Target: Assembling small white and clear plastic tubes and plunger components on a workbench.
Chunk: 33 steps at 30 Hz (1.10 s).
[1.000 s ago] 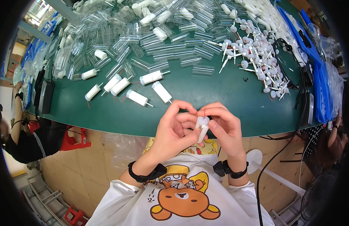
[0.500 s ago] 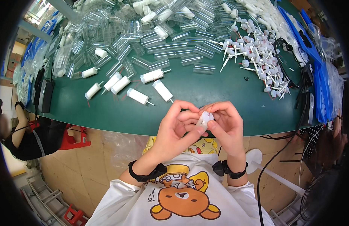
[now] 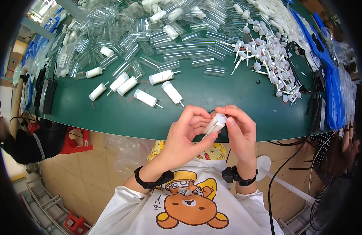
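The green table (image 3: 235, 94) fills everything from nine to three o'clock, its far half heaped with clear tubes (image 3: 177, 43), and white pins (image 3: 267, 58) piled at two o'clock. Six finished white cylinders (image 3: 145, 98) lie near the middle. Just off the near edge, my left hand (image 3: 185, 135) and right hand (image 3: 239, 131) meet, pinched together on one small white cylinder (image 3: 215, 123), tilted with its long axis toward one o'clock, equally near both.
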Each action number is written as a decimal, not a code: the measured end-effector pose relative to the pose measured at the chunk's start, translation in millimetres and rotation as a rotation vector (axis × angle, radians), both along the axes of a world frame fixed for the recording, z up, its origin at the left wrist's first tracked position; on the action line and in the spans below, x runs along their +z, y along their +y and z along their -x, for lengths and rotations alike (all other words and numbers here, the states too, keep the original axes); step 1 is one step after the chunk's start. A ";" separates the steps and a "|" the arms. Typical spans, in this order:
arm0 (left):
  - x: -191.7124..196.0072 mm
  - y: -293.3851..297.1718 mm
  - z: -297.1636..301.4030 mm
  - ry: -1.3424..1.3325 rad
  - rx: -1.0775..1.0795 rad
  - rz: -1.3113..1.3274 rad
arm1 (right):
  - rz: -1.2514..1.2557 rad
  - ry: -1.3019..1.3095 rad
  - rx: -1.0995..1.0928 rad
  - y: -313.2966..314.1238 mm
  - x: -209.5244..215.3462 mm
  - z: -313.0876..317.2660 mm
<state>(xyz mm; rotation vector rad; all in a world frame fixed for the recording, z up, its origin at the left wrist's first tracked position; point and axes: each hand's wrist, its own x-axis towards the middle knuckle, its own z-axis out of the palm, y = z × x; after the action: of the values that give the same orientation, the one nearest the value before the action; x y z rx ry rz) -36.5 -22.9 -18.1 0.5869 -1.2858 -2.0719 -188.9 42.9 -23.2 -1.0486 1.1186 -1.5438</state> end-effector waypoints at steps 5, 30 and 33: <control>-2.0 -0.4 -0.9 -0.014 0.002 0.038 | -0.006 -0.077 -0.020 0.0 0.9 -3.3; -6.6 -0.3 -4.3 0.053 -0.022 0.018 | 0.018 0.106 0.005 -5.3 10.6 -7.5; -6.1 -1.2 -6.4 0.032 -0.065 -0.010 | -0.021 0.145 0.004 -3.9 9.3 -7.2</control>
<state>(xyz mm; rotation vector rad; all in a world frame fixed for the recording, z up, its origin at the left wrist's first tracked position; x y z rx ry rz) -30.1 -24.1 -24.2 0.5208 -1.2926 -2.1333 -181.7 39.0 -13.9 -1.1625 1.2280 -1.4686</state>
